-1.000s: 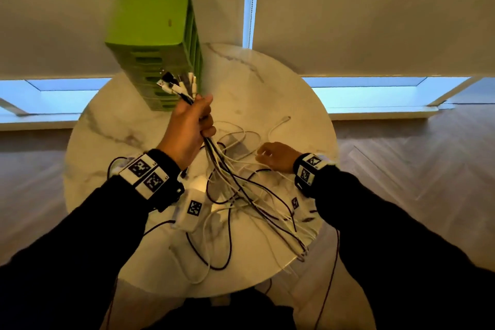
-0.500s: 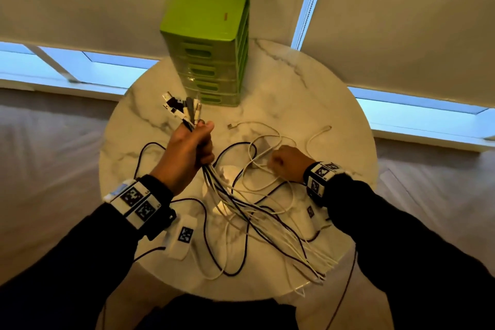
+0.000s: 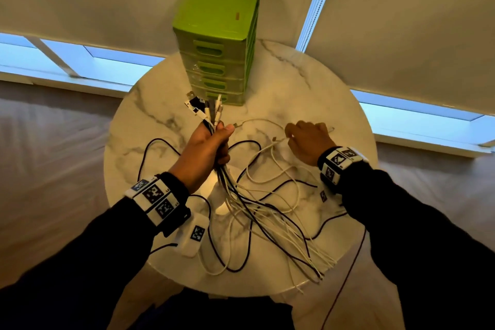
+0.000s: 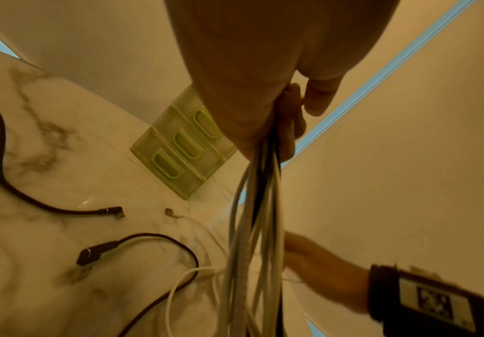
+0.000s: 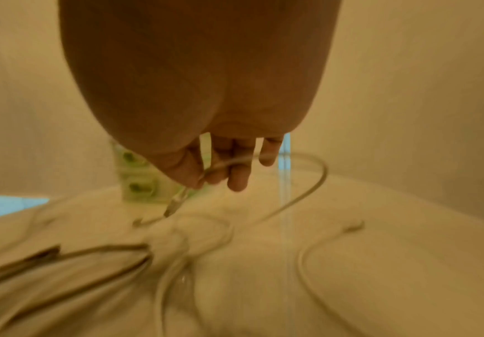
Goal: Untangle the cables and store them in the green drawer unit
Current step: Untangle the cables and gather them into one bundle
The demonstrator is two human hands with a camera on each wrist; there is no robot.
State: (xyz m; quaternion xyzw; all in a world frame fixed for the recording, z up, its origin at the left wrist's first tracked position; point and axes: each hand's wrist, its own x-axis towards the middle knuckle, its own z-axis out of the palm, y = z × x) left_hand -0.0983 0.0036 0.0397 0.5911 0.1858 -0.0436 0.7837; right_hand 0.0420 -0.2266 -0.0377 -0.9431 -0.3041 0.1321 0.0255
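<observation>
the left hand [image 3: 207, 151] was fisted round a bundle [image 3: 242, 195] of cables, plug ends up, raised over the table [image 3: 308, 83], while the right hand [image 3: 308, 139] pinched a white cable [image 5: 263, 159] just behind its plug, between thumb and fingers [image 5: 236, 180]. the drawers [image 3: 217, 43] stood shut at the table's far edge, near the raised plugs. the step would probably have gone best with the fist steady and that one cable drawn slowly clear of the loops, easing off at any snag.

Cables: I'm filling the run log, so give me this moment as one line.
left hand: grips cable bundle, plugs up | right hand: pinches white cable near its plug | green drawer unit: drawers closed | stored: none seen
</observation>
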